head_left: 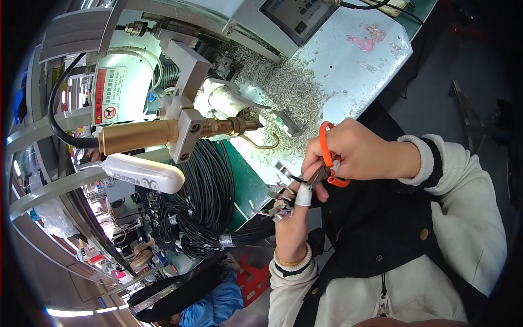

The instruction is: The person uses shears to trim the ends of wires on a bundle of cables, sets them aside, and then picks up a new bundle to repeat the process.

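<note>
Right hand (354,150) grips an orange-handled tool (327,155); toward seven o'clock, the left hand (292,229) pinches small metal parts (283,209); toward nine o'clock is a soldering iron (139,136)

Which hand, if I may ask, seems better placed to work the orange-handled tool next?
Probably the right hand: it holds the orange-handled tool, while the left hand is occupied with small metal-ended parts.

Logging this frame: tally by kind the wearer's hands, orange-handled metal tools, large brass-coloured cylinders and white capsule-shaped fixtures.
Left hand and right hand: 2
Orange-handled metal tool: 1
Large brass-coloured cylinder: 1
White capsule-shaped fixture: 1
Total: 5
</note>
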### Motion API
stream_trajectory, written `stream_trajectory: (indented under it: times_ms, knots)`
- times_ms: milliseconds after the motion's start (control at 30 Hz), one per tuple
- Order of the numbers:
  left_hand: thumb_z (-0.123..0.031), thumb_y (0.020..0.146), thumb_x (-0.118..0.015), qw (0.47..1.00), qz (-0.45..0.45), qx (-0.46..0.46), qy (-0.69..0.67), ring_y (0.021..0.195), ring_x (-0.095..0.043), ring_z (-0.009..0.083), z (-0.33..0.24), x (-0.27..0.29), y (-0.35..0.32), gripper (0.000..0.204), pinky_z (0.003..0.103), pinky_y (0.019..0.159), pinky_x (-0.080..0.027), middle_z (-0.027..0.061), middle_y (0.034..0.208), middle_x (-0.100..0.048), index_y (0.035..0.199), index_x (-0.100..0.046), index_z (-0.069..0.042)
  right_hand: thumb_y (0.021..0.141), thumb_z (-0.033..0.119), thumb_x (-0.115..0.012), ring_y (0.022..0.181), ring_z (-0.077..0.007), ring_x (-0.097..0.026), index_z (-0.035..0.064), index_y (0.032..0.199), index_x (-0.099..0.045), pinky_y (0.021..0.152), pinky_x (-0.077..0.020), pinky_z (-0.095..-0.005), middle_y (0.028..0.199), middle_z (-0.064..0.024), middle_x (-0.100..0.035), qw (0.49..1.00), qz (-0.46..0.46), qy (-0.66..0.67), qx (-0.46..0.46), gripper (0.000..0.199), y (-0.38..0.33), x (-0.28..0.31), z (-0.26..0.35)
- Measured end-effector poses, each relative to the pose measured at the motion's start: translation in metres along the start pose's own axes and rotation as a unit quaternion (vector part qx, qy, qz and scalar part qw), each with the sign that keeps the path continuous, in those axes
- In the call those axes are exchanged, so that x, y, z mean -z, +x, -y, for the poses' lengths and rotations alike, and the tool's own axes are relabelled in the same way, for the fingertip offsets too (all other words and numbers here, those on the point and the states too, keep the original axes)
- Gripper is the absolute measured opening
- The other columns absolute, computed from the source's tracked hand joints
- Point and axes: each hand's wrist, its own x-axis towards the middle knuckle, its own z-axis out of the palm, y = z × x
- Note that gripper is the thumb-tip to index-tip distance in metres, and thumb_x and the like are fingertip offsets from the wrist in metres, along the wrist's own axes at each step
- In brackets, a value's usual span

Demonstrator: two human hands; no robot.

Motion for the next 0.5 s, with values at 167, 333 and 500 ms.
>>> stream_trajectory:
  times_ms: [167,333,500]
  knots:
    - [-0.004,0.082,-0.053,0.989,-0.044,-0.037,0.137,0.069,-0.054,0.0124,-0.007,-0.004,-0.002,0.019,0.024,0.067,-0.043,0.0068,0.078,-0.056,0.1,-0.053,0.003,0.07,-0.002,-0.059,0.063,-0.0157,-0.061,-0.001,0.083,-0.057,0.055,-0.0461,-0.0244,0.072,-0.0087,-0.061,0.996,0.005,-0.022,-0.086,0.013,-0.003,0.007,0.016]
    - [-0.001,0.08,-0.055,0.999,0.017,0.025,-0.039,0.064,-0.052,0.0112,-0.003,0.005,0.005,0.016,0.023,0.061,-0.043,0.0058,0.075,-0.055,0.096,-0.054,0.003,0.069,0.002,-0.061,0.056,-0.0179,-0.058,0.0037,0.084,-0.059,0.049,-0.0438,-0.0255,0.07,-0.0066,-0.059,0.983,-0.009,-0.179,0.036,0.015,-0.006,-0.002,0.008]
    - [0.001,0.076,-0.059,0.991,-0.061,0.006,-0.119,0.061,-0.049,0.0092,0.0,0.004,0.002,0.014,0.022,0.057,-0.041,0.0039,0.074,-0.055,0.09,-0.055,0.003,0.071,0.009,-0.063,0.051,-0.0188,-0.055,0.0086,0.083,-0.06,0.044,-0.0411,-0.026,0.065,-0.0036,-0.056,0.92,-0.061,-0.335,0.193,0.013,-0.007,-0.006,0.01]
